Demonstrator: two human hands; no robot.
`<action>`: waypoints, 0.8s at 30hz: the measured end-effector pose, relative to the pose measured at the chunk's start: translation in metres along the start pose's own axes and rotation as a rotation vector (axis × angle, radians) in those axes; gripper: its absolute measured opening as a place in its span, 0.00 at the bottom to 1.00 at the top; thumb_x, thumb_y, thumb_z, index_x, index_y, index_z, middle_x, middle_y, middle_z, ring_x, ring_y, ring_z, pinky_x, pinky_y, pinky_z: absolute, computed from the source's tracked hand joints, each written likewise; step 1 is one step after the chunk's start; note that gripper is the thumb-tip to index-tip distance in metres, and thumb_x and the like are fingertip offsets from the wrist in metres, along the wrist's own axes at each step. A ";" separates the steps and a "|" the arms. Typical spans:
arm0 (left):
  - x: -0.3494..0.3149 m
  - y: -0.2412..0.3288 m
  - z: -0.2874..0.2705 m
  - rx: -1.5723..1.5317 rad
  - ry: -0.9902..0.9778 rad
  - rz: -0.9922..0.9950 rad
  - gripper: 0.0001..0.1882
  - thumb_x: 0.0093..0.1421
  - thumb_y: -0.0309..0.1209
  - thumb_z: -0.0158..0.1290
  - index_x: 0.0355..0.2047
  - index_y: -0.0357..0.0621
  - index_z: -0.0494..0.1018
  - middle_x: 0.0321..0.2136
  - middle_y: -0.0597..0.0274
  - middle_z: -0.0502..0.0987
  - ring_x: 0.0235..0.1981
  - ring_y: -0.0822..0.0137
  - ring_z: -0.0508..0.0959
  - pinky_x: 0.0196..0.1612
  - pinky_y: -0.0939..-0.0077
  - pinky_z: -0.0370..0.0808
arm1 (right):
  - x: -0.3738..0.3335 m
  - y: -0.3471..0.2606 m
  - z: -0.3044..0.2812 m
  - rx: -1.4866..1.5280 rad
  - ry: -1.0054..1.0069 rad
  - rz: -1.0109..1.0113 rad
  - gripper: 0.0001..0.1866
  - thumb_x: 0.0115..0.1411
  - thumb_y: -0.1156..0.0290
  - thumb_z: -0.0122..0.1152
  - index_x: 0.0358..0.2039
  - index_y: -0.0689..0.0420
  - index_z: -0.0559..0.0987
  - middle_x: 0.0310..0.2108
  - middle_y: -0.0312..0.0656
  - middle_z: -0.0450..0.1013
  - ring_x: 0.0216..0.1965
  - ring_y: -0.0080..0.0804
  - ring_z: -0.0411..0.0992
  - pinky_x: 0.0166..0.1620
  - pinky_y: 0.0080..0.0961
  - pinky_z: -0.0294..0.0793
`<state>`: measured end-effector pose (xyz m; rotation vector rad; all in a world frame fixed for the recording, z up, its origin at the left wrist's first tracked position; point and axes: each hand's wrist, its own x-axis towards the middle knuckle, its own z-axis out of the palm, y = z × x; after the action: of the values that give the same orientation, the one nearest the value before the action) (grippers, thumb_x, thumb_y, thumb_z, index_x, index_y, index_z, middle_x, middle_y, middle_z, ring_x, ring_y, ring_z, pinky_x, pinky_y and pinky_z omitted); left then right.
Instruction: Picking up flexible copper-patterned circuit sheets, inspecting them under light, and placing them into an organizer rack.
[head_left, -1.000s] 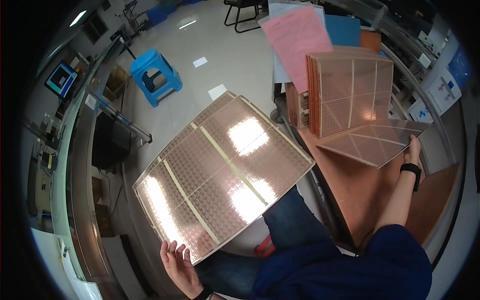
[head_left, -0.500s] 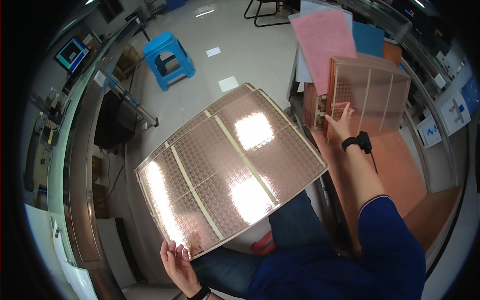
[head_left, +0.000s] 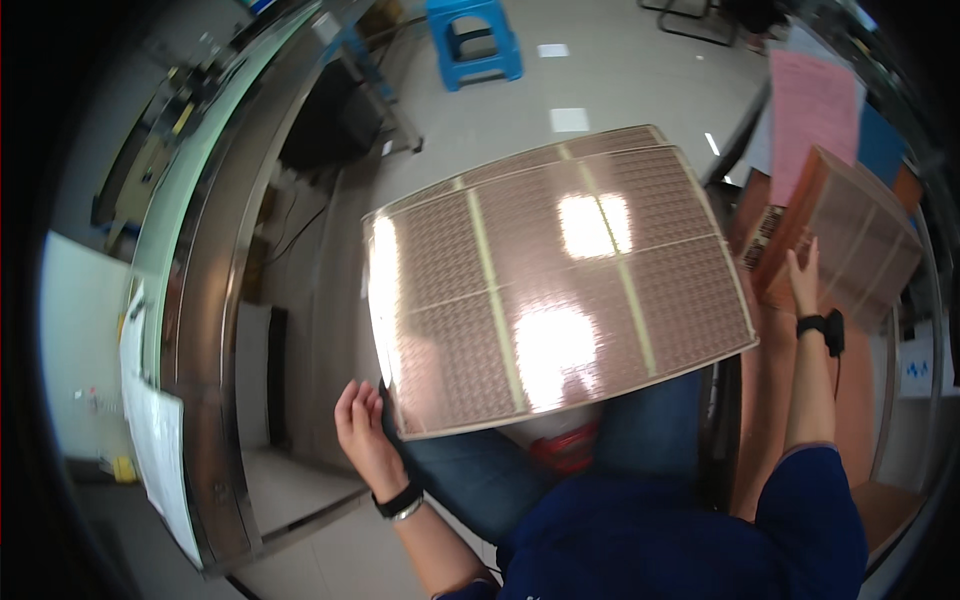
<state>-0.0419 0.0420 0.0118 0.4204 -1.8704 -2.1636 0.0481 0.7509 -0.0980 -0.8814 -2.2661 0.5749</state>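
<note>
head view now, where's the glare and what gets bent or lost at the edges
Head view: white glare washes out two broad patches of the coppery panel and a strip along its left edge; head view: the metal bench at left bows with the fisheye; head view: the corners fall to black.

Moderate indoor light, dimmer toward the rim. Panel (head_left: 560, 270) has hard glare: two blown-out patches plus a strip down its left side. Thin bright streak on floor (head_left: 640, 90). Fisheye bends left surface (head_left: 205, 260); corners black, fine detail soft.
</note>
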 end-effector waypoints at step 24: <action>0.008 0.000 0.029 0.866 -0.027 0.219 0.17 0.63 0.36 0.38 0.43 0.41 0.72 0.20 0.49 0.75 0.24 0.55 0.77 0.29 0.68 0.71 | -0.096 -0.226 0.014 -0.124 -0.448 -0.400 0.23 0.65 0.63 0.36 0.60 0.50 0.58 0.62 0.48 0.47 0.61 0.44 0.51 0.58 0.31 0.55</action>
<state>-0.0603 0.0654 0.0148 0.3052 -2.6461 -1.1363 -0.0053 0.5262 -0.0131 -0.3502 -2.8093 0.4843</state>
